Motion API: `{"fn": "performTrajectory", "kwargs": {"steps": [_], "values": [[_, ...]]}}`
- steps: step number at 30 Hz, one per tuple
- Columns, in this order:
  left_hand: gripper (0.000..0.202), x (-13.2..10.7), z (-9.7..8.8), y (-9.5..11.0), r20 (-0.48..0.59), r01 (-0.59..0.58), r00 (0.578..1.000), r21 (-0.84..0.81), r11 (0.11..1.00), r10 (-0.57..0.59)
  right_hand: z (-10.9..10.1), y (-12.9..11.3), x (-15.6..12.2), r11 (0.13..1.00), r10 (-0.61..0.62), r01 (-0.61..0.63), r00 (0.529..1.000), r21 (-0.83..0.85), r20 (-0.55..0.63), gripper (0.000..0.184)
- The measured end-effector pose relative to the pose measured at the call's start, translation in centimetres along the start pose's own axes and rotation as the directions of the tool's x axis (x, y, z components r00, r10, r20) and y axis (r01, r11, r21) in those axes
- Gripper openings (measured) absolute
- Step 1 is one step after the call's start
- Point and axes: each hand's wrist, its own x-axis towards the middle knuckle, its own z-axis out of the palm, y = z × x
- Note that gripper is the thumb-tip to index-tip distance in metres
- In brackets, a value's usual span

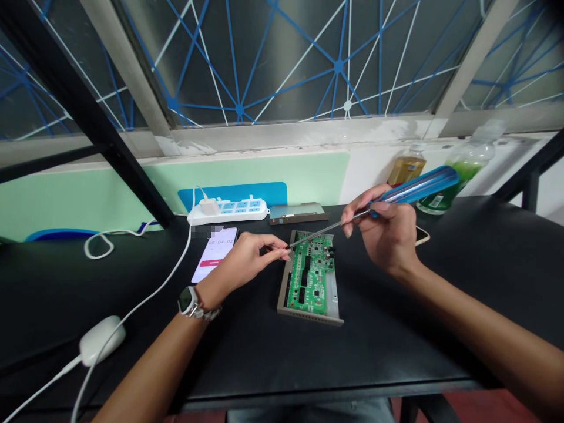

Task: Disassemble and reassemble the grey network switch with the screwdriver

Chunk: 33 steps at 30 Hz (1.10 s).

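My right hand (390, 232) grips a screwdriver (425, 185) with a clear blue handle, its fingers also guiding the long metal shaft. The shaft slants down to the left, and its tip meets the fingertips of my left hand (251, 258). Those left fingers are pinched together at the upper left edge of an open metal case; whatever tiny thing they hold is too small to make out. Inside the case (333, 294) lies a green circuit board (318, 285) with black chips. The case rests flat on the black desk (374, 341).
A phone (211, 252) showing a timer lies beside my left hand. Behind are a white power strip (242, 211) and a flat metal cover (299, 214). Two bottles, one amber (405, 167) and one green (460, 170), stand back right. A white adapter (102, 341) and its cables lie left.
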Motion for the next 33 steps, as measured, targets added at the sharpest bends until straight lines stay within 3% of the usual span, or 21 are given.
{"fn": "performTrajectory", "kwargs": {"steps": [8,13,15,17,20,22,26,28,30,33], "values": [[0.016,-0.1,0.7,0.2,-0.071,-0.049,0.996,0.059,0.997,0.053,-0.1,-0.3,0.1,0.988,0.03,-0.026,0.999,-0.155,0.027,0.012],[0.016,0.1,1.5,1.0,-0.146,-0.105,0.983,0.043,0.994,0.11,0.3,-0.7,-0.7,0.961,0.135,-0.081,0.972,-0.264,0.194,0.015],[0.023,0.0,1.6,1.4,-0.196,-0.1,0.974,0.095,0.99,0.117,0.3,-0.7,-0.8,0.964,0.107,-0.051,0.973,-0.26,0.206,0.024],[0.035,-0.2,1.5,1.6,-0.209,-0.03,0.975,0.216,0.976,0.076,0.1,-0.8,-0.6,0.968,0.045,-0.007,0.988,-0.249,0.146,0.027],[0.038,-0.8,1.5,2.0,-0.079,0.076,0.996,0.405,0.911,-0.048,-0.3,-0.9,0.0,0.968,-0.011,0.025,0.998,-0.25,0.058,0.028],[0.032,-1.1,1.6,2.0,0.049,0.051,0.995,0.456,0.889,-0.083,-0.5,-0.9,0.3,0.967,-0.011,0.021,0.999,-0.252,0.042,0.028],[0.015,-0.6,2.3,1.5,0.171,-0.081,0.985,0.424,0.902,0.007,-0.5,-0.8,0.2,0.961,-0.005,0.02,0.998,-0.275,0.057,0.029],[0.022,0.1,2.5,1.1,0.188,-0.168,0.977,0.39,0.906,0.1,-0.4,-0.9,0.0,0.954,0.005,0.015,0.998,-0.299,0.064,0.029],[0.03,0.6,2.5,0.9,0.13,-0.214,0.976,0.394,0.894,0.176,-0.3,-1.0,-0.1,0.948,0.012,0.008,0.998,-0.317,0.062,0.029],[0.032,0.5,1.8,0.7,-0.049,-0.096,0.99,0.473,0.876,0.135,-0.4,-1.0,-0.1,0.942,0.014,0.005,0.998,-0.335,0.056,0.029]]}}
